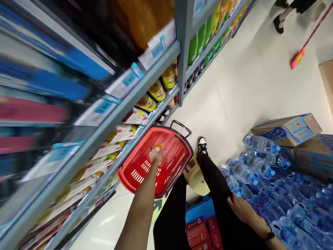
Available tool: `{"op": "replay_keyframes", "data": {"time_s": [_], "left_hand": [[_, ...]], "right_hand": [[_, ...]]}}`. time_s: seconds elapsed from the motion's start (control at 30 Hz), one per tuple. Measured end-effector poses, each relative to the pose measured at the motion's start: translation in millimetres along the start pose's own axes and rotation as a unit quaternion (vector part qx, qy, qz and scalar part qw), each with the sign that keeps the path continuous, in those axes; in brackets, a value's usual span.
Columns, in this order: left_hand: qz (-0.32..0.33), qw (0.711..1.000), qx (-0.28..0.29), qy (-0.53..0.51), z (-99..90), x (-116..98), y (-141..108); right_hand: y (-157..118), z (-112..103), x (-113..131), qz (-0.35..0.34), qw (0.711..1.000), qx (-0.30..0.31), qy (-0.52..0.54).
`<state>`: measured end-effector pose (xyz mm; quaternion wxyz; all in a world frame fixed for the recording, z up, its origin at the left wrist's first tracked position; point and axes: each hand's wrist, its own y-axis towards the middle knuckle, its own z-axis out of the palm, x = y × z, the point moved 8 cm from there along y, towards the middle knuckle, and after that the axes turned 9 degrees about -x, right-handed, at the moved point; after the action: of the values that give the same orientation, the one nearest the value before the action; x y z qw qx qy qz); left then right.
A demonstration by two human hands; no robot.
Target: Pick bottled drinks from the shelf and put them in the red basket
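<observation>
A red shopping basket (171,142) with a black rim and handle stands beside the shelf, in front of my legs. My left hand (155,154) is over the basket, its fingers closed around a small orange thing (158,146). Most of that thing is hidden by the hand, and its kind does not show. My right hand (240,207), with a dark band at the wrist, rests on my black trouser leg (217,184). It holds nothing, and its fingers lie along the cloth.
Shelves (104,121) of packs and bottles run along the left. Large water bottles (262,144) and cartons (288,130) are stacked at right. Red boxes (199,234) lie below my legs. At the upper right are a person's foot (279,23) and a red-handled tool (298,58).
</observation>
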<state>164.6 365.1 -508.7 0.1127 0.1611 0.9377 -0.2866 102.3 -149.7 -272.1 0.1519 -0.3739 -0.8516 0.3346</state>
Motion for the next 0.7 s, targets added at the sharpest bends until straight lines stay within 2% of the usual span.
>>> {"op": "replay_keyframes", "data": {"time_s": [0.1,0.17,0.23,0.3,0.4,0.53,0.63,0.7], "left_hand": [[-0.006,0.999,-0.010,0.030,50.8,12,36],[-0.007,0.999,-0.019,0.042,77.6,19,52],[-0.011,0.998,-0.032,0.048,96.1,25,64],[-0.019,0.997,-0.050,0.049,105.7,31,74],[-0.019,0.996,-0.071,0.042,108.3,36,88],[-0.002,0.997,-0.061,0.036,102.8,33,96],[0.025,0.998,-0.034,0.049,88.0,27,84],[0.063,0.996,-0.004,0.064,68.0,22,64]], "right_hand": [[8,14,-6,-0.030,0.993,-0.087,-0.068],[13,19,-11,-0.035,0.990,-0.099,-0.094],[18,18,-14,-0.043,0.988,-0.095,-0.110],[22,13,-16,-0.053,0.987,-0.095,-0.115],[22,9,-22,-0.052,0.988,-0.092,-0.109],[20,11,-31,-0.048,0.989,-0.094,-0.100],[20,9,-38,-0.049,0.992,-0.081,-0.085],[20,1,-43,-0.019,0.997,-0.061,-0.050]]}}
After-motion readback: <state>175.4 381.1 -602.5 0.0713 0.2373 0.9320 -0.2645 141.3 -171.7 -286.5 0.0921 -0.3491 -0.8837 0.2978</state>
